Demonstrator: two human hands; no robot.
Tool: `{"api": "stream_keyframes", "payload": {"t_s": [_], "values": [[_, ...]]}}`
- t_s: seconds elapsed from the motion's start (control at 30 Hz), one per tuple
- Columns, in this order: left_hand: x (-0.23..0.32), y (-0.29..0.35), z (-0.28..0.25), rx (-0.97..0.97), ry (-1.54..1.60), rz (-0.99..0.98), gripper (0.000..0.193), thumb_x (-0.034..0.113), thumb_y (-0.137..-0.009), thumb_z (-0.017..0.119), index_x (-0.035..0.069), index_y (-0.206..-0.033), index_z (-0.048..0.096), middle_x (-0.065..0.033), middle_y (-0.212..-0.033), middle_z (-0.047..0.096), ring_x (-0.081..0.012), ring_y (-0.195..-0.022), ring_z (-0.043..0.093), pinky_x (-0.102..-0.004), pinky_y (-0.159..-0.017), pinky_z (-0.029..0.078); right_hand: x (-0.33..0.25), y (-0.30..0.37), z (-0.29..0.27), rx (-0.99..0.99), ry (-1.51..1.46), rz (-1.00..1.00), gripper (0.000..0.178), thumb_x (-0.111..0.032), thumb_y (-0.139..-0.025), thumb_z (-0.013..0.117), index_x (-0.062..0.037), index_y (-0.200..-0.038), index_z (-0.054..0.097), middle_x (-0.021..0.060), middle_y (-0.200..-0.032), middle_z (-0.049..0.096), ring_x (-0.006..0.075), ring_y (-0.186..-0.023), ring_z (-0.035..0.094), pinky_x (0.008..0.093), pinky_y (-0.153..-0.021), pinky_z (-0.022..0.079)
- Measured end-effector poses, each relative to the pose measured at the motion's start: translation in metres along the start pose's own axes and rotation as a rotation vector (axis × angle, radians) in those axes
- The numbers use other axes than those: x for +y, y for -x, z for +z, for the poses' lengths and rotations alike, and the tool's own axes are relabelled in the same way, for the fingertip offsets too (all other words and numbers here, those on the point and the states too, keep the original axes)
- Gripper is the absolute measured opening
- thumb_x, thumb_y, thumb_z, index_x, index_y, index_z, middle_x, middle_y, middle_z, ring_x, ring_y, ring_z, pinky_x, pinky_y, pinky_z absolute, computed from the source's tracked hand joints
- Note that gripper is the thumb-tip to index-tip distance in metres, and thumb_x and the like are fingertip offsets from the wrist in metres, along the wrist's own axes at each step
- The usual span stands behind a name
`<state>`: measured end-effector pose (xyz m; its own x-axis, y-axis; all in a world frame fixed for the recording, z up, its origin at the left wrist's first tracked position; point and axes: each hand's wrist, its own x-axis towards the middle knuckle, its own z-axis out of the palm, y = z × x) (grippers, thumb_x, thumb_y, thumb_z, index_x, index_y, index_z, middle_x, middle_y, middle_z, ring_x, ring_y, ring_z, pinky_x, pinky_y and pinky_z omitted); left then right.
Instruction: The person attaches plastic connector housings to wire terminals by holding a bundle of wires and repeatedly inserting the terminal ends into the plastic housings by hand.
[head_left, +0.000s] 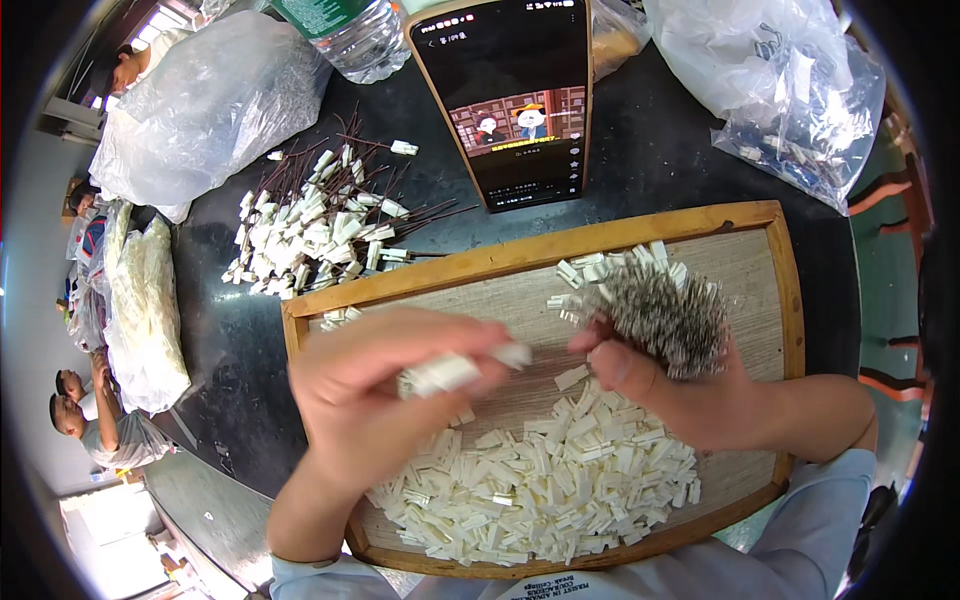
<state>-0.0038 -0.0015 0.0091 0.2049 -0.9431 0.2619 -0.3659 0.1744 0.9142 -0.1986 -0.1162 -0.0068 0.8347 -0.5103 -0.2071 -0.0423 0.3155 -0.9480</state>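
My left hand (345,390), slightly blurred, curls round a few small white plastic connector housings (445,375), one poking out by the fingertips. Across a small gap, my right hand (700,405) grips a dense bundle of thin wires with grey metal ends (668,315). Its thumb and forefinger come together at the bundle's left side, but anything between them is too small to make out. Beneath both hands lies a wood-rimmed tray (540,250). A large heap of loose white housings (540,485) covers its near part; more housings (590,270) lie by the far rim behind the bundle.
Beyond the tray, dark wires with white housings (320,220) form a pile on the black table (230,350). A phone (515,170) stands upright beside a water bottle (370,50). Plastic bags (215,110) flank the far side. Other people (110,430) sit at left.
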Motion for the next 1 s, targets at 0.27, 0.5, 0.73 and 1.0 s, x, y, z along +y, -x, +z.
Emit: {"api": "stream_keyframes", "payload": {"t_s": [0.27,0.5,0.73,1.0], "values": [[-0.023,-0.013,-0.025,0.410,-0.364,-0.040,0.024,-0.002,-0.071,0.067,0.002,-0.094,0.064,-0.0071,-0.090,0.064,-0.0111,-0.078,0.059,-0.0217,-0.070,0.045,-0.003,-0.001,-0.002,0.080,-0.046,0.016,0.015,-0.011,-0.086,0.056,0.0005,-0.095,0.058,-0.0006,-0.076,0.058,0.0030,-0.065,0.046,0.0201,-0.055,0.038],[-0.005,-0.004,0.007,-0.052,0.153,-0.062,0.032,-0.006,-0.063,0.070,0.001,-0.094,0.064,-0.0096,-0.090,0.063,-0.0154,-0.083,0.057,-0.0249,-0.074,0.043,-0.001,0.003,-0.001,-0.030,0.013,-0.056,0.011,-0.006,-0.083,0.059,0.0003,-0.092,0.058,-0.0003,-0.077,0.058,0.0033,-0.071,0.049,0.0204,-0.059,0.040],[-0.002,-0.004,0.011,-0.152,0.241,-0.140,0.031,-0.005,-0.061,0.072,0.000,-0.091,0.066,-0.0101,-0.087,0.063,-0.0161,-0.081,0.058,-0.0250,-0.072,0.045,0.004,0.003,-0.001,-0.064,-0.074,-0.037,0.013,0.000,-0.079,0.061,0.0012,-0.091,0.058,0.0035,-0.083,0.060,0.0057,-0.079,0.054,0.0202,-0.065,0.044],[-0.003,-0.003,0.014,-0.189,0.204,-0.141,0.031,-0.004,-0.061,0.073,0.003,-0.091,0.067,-0.0096,-0.085,0.063,-0.0155,-0.077,0.059,-0.0236,-0.066,0.046,0.001,0.004,-0.002,-0.115,-0.101,0.011,0.015,0.002,-0.078,0.061,0.0019,-0.093,0.057,0.0053,-0.086,0.061,0.0081,-0.084,0.056,0.0216,-0.073,0.047]]}}
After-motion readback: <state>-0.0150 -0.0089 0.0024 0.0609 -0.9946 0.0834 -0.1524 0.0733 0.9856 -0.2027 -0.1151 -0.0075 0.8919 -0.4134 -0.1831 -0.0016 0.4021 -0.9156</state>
